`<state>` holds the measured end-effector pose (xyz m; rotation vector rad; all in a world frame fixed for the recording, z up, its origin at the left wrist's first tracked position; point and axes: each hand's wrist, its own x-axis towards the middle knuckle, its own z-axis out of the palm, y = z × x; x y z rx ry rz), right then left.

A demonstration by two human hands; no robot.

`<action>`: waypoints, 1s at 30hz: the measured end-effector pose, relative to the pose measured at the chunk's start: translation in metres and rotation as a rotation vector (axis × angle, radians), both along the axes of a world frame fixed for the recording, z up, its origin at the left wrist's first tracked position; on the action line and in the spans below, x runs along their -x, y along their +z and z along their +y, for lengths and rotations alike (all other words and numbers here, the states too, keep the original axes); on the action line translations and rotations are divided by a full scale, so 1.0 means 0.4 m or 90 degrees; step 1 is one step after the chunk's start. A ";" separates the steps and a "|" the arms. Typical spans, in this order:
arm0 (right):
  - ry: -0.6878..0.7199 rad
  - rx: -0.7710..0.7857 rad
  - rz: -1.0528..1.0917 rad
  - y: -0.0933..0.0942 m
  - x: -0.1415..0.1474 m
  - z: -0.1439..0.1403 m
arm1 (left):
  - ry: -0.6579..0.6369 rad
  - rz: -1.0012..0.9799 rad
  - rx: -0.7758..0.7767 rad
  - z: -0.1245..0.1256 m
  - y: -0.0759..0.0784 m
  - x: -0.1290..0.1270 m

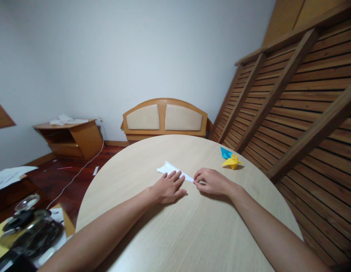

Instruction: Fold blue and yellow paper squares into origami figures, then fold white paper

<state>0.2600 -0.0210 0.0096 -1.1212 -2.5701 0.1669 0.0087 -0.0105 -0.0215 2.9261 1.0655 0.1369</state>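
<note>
Both hands rest on the round worktop [192, 234]: the left hand [166, 187] presses flat on the folded white paper [171, 169], the right hand [211, 181] pinches its near tip; its long axis runs from the right hand's fingertips away to the left.

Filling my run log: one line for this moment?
left hand flat on white folded paper | right hand pinching its end | yellow origami nearby

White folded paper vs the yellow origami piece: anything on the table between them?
Head view: only bare table lies between the white folded paper and the yellow origami piece.
</note>
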 end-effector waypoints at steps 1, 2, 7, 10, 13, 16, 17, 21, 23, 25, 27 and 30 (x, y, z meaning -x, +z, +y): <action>-0.004 -0.001 -0.002 0.000 -0.001 0.001 | 0.003 0.000 0.008 0.002 -0.002 0.000; -0.008 -0.001 -0.004 0.001 -0.002 0.002 | 0.003 -0.001 0.014 0.005 -0.003 0.000; -0.003 0.017 -0.002 0.009 0.000 -0.001 | -0.039 -0.046 0.011 0.020 0.000 0.005; -0.009 0.036 0.013 0.011 0.007 -0.005 | -0.052 -0.084 -0.019 0.019 0.005 0.004; -0.020 0.075 0.031 0.005 0.018 -0.007 | -0.046 -0.106 -0.037 0.015 0.010 -0.001; 0.009 0.109 0.050 -0.003 0.033 -0.008 | -0.047 -0.116 -0.042 0.017 0.011 -0.007; 0.028 0.110 0.057 -0.005 0.037 -0.008 | -0.048 -0.119 -0.042 0.019 0.011 -0.008; 0.087 0.071 0.073 -0.014 0.046 -0.007 | -0.041 -0.132 -0.035 0.029 0.005 -0.015; 0.084 0.052 0.074 -0.020 0.045 -0.004 | -0.038 -0.135 -0.029 0.032 0.001 -0.018; 0.069 0.035 0.072 -0.026 0.042 0.002 | -0.034 -0.140 -0.025 0.034 -0.004 -0.020; 0.056 0.024 0.065 -0.034 0.039 0.008 | -0.029 -0.150 -0.023 0.035 -0.007 -0.021; 0.038 0.018 0.059 -0.044 0.039 0.017 | -0.028 -0.159 -0.021 0.034 -0.009 -0.020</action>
